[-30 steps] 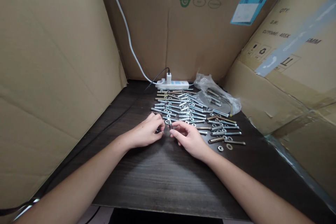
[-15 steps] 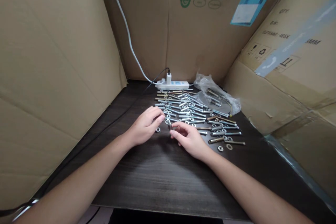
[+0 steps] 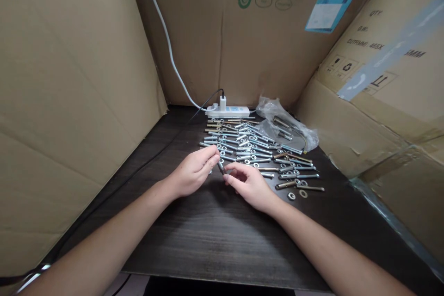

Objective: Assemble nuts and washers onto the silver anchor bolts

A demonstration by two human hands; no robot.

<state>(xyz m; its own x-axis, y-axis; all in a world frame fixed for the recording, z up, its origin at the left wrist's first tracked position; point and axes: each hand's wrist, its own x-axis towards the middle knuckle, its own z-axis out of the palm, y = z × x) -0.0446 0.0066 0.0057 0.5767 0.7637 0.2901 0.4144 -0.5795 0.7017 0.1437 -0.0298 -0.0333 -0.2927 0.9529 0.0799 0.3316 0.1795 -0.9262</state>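
Both of my hands meet over a dark wooden table [image 3: 215, 236], just in front of a spread of metal bolts [image 3: 249, 145] with washers and nuts. My right hand [image 3: 248, 184] pinches the lower end of a small bolt [image 3: 221, 167] that stands tilted between the hands. My left hand [image 3: 194, 172] has its fingers curled, with the fingertips closed at the bolt's upper end. Whether a nut or washer is in those fingertips is too small to tell. Two loose washers [image 3: 297, 194] lie to the right of my right hand.
A white power strip [image 3: 229, 111] with a plugged adapter and a white cable [image 3: 166, 39] lies at the table's back. A clear plastic bag [image 3: 286, 125] with more hardware sits at the back right. Cardboard boxes [image 3: 69, 78] wall the table on the left, back and right.
My left hand left the washer on the table, reached up to the bolt rows, then came back to the bolt held in my right hand. The right hand hardly moved.
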